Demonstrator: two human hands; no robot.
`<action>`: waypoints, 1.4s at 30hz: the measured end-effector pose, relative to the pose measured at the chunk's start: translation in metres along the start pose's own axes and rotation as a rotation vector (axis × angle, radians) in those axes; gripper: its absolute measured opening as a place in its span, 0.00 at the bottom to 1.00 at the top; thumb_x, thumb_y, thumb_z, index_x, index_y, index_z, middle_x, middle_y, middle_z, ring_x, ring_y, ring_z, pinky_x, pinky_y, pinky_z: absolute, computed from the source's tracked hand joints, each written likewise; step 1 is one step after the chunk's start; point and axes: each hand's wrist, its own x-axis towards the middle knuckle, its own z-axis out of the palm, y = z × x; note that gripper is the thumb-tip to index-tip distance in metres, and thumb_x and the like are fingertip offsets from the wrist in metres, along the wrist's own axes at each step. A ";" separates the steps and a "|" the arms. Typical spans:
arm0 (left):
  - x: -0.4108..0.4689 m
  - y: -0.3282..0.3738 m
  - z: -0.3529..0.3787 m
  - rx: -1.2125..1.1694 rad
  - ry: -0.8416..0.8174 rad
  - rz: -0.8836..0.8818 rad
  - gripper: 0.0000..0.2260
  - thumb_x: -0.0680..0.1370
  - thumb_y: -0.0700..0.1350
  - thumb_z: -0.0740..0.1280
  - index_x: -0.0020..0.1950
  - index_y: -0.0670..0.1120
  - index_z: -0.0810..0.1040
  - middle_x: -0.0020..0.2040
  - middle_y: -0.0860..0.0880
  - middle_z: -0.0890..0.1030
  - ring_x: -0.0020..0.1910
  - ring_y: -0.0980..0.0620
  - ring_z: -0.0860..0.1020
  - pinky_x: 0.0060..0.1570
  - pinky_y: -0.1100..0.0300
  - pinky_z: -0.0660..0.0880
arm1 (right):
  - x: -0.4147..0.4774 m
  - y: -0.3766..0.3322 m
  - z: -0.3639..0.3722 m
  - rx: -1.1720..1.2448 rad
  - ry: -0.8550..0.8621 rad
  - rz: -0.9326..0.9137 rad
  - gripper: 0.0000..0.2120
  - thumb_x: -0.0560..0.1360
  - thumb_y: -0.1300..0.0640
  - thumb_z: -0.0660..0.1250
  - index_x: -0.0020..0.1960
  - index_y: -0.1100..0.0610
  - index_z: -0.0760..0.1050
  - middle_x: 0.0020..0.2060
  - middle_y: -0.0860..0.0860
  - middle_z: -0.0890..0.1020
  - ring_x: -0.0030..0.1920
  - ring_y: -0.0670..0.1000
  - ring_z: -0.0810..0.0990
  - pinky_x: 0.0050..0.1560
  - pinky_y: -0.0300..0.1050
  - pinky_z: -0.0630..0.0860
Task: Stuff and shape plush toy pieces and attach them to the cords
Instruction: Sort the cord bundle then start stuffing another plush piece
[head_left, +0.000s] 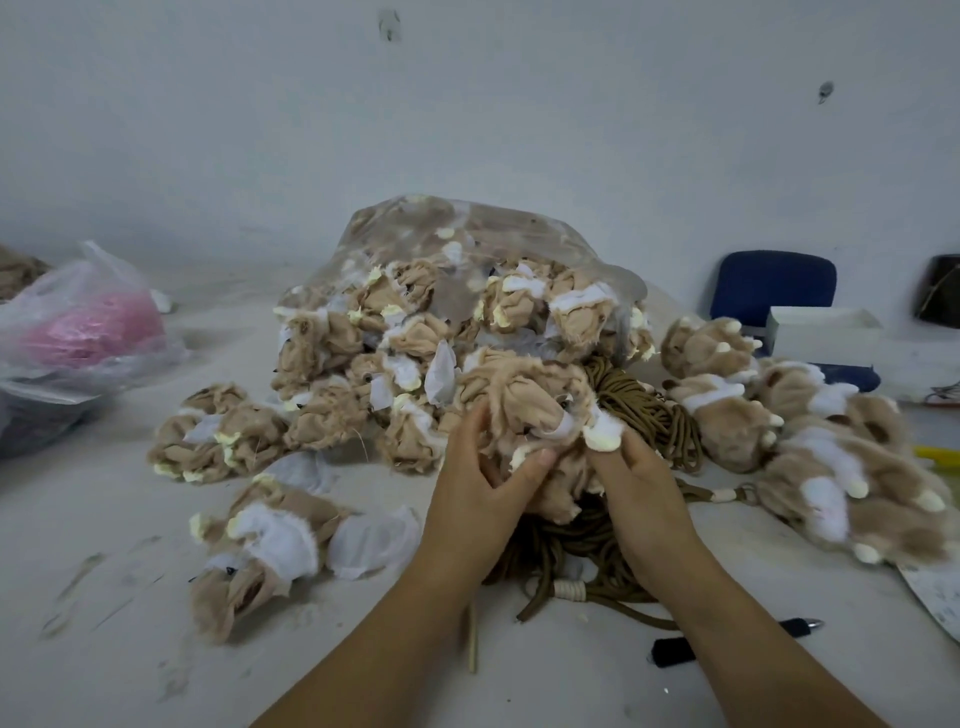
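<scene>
White, dusty tabletop (104, 545) runs from your forearms to a pale wall (467, 104) beyond. Your left hand (480, 467) and right hand (641, 480) both grip one tan plush piece (524, 397), fingers curled into it, just above the brown cords (576, 545).

hands 2: left hand (483, 467), right hand (644, 483) | plush piece (524, 400) gripped by both: 1 | clear bag (467, 244) of pieces beyond hands: 1 | loose unstuffed pieces (270, 540) left of left hand: several, no firm count | stuffed paws (727, 421) right of right hand: heap, count unclear | cord heap (644, 410) under hands: 1 | pen (802, 626): 1 | black spool (672, 652): 1 | wooden stick (472, 639): 1 | pink-filled bag (88, 322) far left: 1 | blue chair (774, 283): 1 | white box (821, 332): 1
</scene>
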 end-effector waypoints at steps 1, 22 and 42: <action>0.000 -0.002 0.000 -0.001 -0.035 -0.009 0.20 0.73 0.61 0.72 0.63 0.62 0.74 0.58 0.62 0.80 0.57 0.65 0.77 0.54 0.67 0.75 | 0.000 -0.001 0.000 0.081 -0.012 0.026 0.08 0.76 0.41 0.62 0.50 0.37 0.79 0.46 0.46 0.84 0.49 0.45 0.83 0.49 0.42 0.79; 0.009 0.017 0.000 -0.738 0.143 -0.469 0.18 0.83 0.44 0.59 0.62 0.30 0.76 0.55 0.34 0.83 0.38 0.46 0.83 0.30 0.70 0.75 | -0.006 -0.006 0.012 0.108 -0.264 -0.064 0.20 0.74 0.50 0.70 0.64 0.44 0.73 0.58 0.40 0.80 0.60 0.41 0.77 0.58 0.36 0.75; -0.001 0.022 0.004 -0.558 0.070 -0.311 0.02 0.80 0.41 0.66 0.49 0.46 0.78 0.26 0.51 0.73 0.20 0.59 0.67 0.19 0.68 0.65 | -0.004 -0.005 0.015 0.139 -0.075 -0.058 0.11 0.80 0.52 0.63 0.51 0.34 0.77 0.48 0.40 0.84 0.47 0.40 0.82 0.41 0.30 0.76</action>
